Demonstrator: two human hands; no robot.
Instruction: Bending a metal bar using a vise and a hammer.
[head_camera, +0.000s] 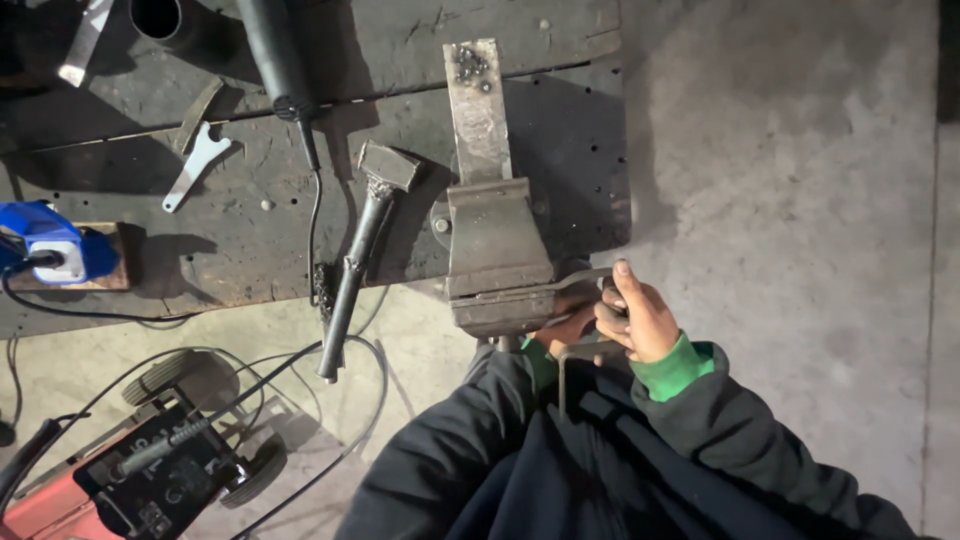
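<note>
At the lower centre of the frame, the person's right hand (640, 318) is curled around a thin bent grey metal bar (566, 352), thumb raised, just to the right of the jaws of a heavy grey steel bench vise (495, 245). The bar runs from the vise mouth out to the right and also bends downward toward the dark jacket sleeves. The left hand (566, 326) sits just beside the right, tucked under the vise's front jaw and partly hidden; its fingers appear to be closed on the same bar, though the grip is not fully visible. The vise is mounted at the near edge of a dark, scarred metal surface (250, 230). Left of the vise lies a steel sledge hammer with a dark handle (362, 240), overhanging the edge. Farther left rests a flat silver spanner (196, 165), and a black cable (314, 215) trails down. A red wheeled welding machine (130, 470) stands on the concrete floor at lower left.
</note>
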